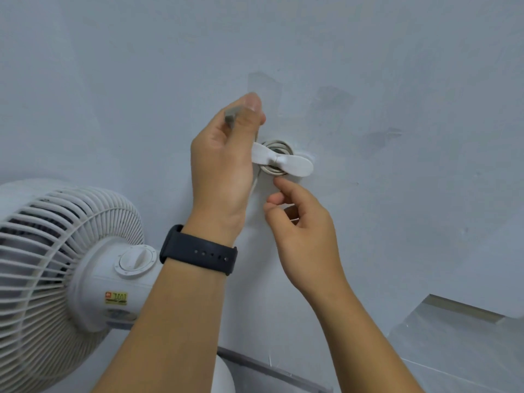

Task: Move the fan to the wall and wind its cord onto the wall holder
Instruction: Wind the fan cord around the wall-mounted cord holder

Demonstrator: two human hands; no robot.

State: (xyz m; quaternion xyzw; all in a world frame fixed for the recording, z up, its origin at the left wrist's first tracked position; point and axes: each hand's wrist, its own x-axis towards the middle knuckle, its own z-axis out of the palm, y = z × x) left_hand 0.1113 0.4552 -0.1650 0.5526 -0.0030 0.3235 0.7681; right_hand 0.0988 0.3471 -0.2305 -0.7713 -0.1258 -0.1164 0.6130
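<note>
Hidden: the left hand [224, 165] covers the left wing of the wall holder [280, 160] and part of the cord [276, 146]; the holder's fixing to the wall [397, 80] cannot be made out.
Cut off: the fan [71, 265] runs past the left and bottom edges; its base and stand are mostly hidden behind the left forearm.
Plug: a grey plug [231, 116] is pinched between the left thumb and fingers, only partly visible.
Right hand [300, 219]: fingers loosely curled just below the holder, forefinger tip near its lower edge; whether it pinches the cord cannot be told.
Cord: white, coiled in several loops behind the holder's crossbar, one strand dropping between the hands.
Holder: white, bow-tie shaped, on the wall.
Fan: white, ribbed grille, round knob [136, 258] on top, yellow sticker [116, 297], standing near the wall, lower left of the holder.
Wrist: black band [198, 251] on the left wrist.
</note>
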